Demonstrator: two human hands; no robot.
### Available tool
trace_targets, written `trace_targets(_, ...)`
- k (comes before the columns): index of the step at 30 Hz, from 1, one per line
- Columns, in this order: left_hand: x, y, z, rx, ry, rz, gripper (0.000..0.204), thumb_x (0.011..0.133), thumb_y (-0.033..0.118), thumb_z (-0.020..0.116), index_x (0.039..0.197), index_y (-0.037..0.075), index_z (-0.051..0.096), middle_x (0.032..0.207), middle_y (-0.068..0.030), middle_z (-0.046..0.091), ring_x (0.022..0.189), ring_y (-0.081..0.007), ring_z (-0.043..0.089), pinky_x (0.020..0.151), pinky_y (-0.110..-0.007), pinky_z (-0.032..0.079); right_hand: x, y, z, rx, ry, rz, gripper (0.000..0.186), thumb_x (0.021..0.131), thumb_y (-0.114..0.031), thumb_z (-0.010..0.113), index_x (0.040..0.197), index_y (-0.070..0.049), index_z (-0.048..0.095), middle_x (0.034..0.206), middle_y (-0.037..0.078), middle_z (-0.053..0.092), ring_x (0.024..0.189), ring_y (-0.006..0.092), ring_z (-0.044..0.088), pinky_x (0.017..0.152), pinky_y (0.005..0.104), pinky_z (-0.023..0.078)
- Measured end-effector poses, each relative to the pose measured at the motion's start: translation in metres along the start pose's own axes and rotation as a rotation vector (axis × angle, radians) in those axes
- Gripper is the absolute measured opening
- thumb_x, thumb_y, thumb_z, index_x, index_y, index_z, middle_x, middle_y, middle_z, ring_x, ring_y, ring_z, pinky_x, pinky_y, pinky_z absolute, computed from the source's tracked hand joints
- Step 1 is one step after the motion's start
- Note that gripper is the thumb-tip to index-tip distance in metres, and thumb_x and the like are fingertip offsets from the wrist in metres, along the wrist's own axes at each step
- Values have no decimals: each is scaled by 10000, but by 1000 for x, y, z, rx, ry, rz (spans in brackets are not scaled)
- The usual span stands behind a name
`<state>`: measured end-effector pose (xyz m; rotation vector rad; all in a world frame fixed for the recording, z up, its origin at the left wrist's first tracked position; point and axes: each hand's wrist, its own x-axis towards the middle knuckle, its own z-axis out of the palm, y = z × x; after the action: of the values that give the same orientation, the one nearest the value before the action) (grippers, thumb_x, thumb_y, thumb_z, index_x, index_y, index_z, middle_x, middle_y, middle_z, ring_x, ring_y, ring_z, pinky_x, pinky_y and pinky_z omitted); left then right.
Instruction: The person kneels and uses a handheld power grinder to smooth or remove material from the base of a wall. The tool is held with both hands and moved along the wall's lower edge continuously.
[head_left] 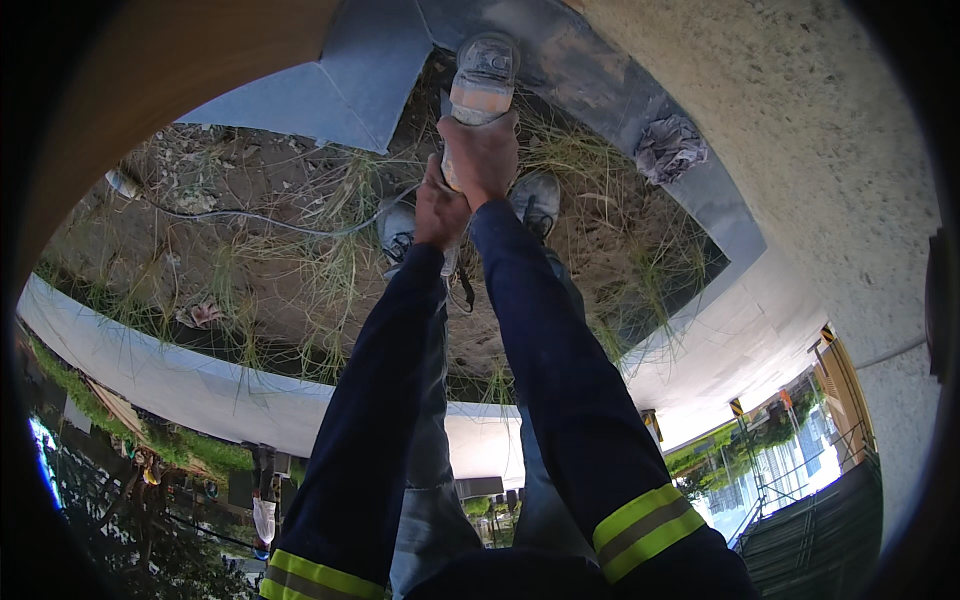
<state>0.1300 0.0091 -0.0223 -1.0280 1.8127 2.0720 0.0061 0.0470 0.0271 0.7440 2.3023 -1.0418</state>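
Both of my hands are on a dusty handheld power tool (483, 85), pale with faint orange patches and shaped like a grinder. My right hand (483, 155) wraps its body just below the head, and my left hand (440, 208) grips lower down, toward the rear end. The head is over the edge of grey panels (355, 95); I cannot tell whether it touches them. Under the tool are my two dusty shoes (540, 203) on dirt with dry grass. A cord (270, 218) runs leftward across the dirt from near my left hand.
Crumpled cloth or paper (670, 150) lies on the right-hand panel. A speckled wall (800, 150) curves along the right, and a brown surface (200, 50) the upper left. A pale curb (200, 355) borders the dirt. Behind me are scaffolding (790, 490), plants and a distant person (264, 505).
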Motion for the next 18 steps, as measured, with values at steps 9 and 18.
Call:
trace_targets(9,-16,2,12,125,78,33,815,890,253,872,1453,-155,446,1316,-200,702,1163,-210,643,992,-343,514,0,9,-8,-20,38,15,713,712,-345,804,1211,60,497,1038,298,743,959,500,747,874,553,595)
trace_targets(18,-19,-5,10,48,122,6,684,900,254,855,1398,-66,511,1246,-200,729,1116,-207,679,945,-352,532,-7,7,-3,-36,-22,-10,716,706,-340,807,1208,71,504,1040,291,744,955,483,751,880,544,591)
